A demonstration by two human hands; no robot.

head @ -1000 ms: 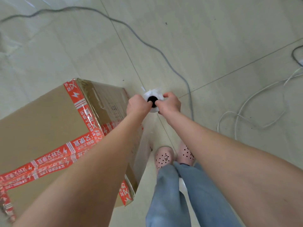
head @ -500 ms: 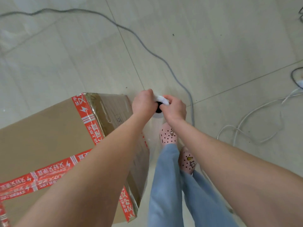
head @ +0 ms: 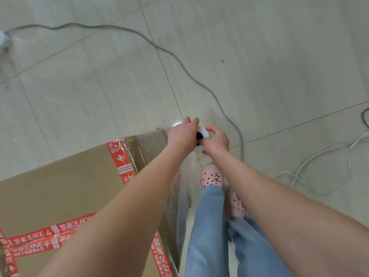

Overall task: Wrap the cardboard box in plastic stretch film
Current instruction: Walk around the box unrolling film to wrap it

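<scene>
Both my hands are clamped on the roll of stretch film (head: pixel 202 130), close together with the roll between them. My left hand (head: pixel 182 134) curls over its near side, knuckles up, and my right hand (head: pixel 216 139) wraps round the other side with the thumb on the rim. The roll faces me end-on: a round white end with a dark core hole in the middle. Both forearms reach out nearly straight ahead of me.

The cardboard box (head: pixel 60 196) stands on the floor (head: pixel 259 56), and I hold the roll just beside its far right corner. The box is plain brown and flat-topped, with glossy red tape (head: pixel 121 158) printed in white along its seams. A thin clear sheet of film (head: pixel 182 206) hangs slightly wrinkled against the box's right side.

The floor is pale, smooth tile with thin joints. A grey cable (head: pixel 179 62) snakes across it, and white cables (head: pixel 319 162) loop farther right. Below my arms are blue jeans (head: pixel 209 226) and pink perforated shoes (head: pixel 211 176).
</scene>
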